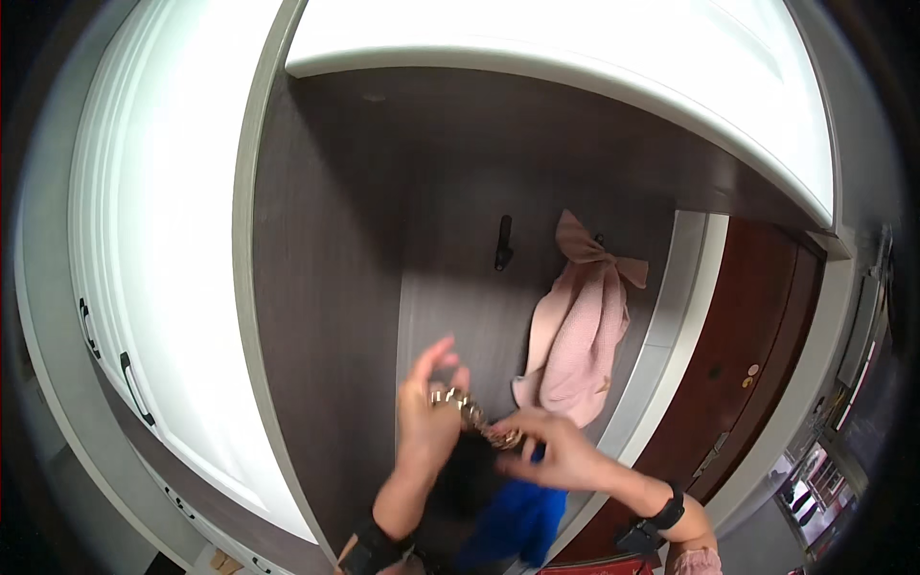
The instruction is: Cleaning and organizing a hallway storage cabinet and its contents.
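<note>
A chunky gold-coloured metal chain (471,411) runs between my two hands, slightly blurred. Its left end is held by my left hand (425,424), whose fingers point upward. My right hand (553,444) grips the other end, lower and to the right. A dark, blurred thing (467,467) shows below the chain; I cannot tell what it is or whether the two are joined. Blue fabric (517,517) appears beneath my right hand. Both wrists wear black straps.
Ahead is a dark wood-grain recess with a black wall hook (504,243). Pink fabric (582,345) with a bow hangs to its right. White cabinet doors (172,237) stand at left, and a white overhead cabinet (560,36) juts out above. A reddish-brown door (719,345) is at right.
</note>
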A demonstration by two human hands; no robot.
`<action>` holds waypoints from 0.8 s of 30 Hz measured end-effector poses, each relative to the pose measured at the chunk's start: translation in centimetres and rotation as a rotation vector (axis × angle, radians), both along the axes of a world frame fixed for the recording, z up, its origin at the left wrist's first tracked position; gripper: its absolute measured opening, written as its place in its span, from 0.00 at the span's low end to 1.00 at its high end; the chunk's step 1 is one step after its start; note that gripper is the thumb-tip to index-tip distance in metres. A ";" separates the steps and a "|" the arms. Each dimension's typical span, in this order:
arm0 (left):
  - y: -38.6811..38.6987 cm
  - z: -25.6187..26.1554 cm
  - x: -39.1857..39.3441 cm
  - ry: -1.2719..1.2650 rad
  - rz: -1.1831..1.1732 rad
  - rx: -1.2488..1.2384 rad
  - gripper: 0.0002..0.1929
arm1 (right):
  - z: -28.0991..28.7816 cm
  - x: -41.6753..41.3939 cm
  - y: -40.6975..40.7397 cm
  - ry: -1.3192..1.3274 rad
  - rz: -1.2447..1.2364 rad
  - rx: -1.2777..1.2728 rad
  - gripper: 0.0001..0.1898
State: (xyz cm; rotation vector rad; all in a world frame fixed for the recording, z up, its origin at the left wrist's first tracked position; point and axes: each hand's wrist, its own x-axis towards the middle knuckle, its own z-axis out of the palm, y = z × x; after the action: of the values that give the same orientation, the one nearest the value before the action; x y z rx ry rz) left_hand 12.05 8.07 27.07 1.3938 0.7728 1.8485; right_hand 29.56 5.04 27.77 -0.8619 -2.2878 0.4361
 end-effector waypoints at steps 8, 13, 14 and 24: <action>8.3 10.1 -2.1 0.177 0.136 0.034 0.16 | 8.7 0.1 9.4 0.161 -0.199 0.291 0.08; 14.8 11.6 -1.9 0.534 0.608 0.104 0.20 | 15.0 1.0 12.6 0.049 -0.587 0.412 0.22; 15.5 12.1 -1.4 0.523 0.547 0.080 0.20 | 15.3 1.5 13.6 0.047 -0.598 0.415 0.22; 16.3 8.7 -1.3 1.078 0.604 0.047 0.46 | 9.5 0.1 17.1 -0.229 -0.787 0.614 0.18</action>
State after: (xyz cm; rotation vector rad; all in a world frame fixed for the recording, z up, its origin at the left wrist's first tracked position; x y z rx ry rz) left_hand 10.77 24.38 35.80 2.3907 1.8332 1.3701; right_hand 29.66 22.11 37.30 -1.3957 -1.8706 -0.6985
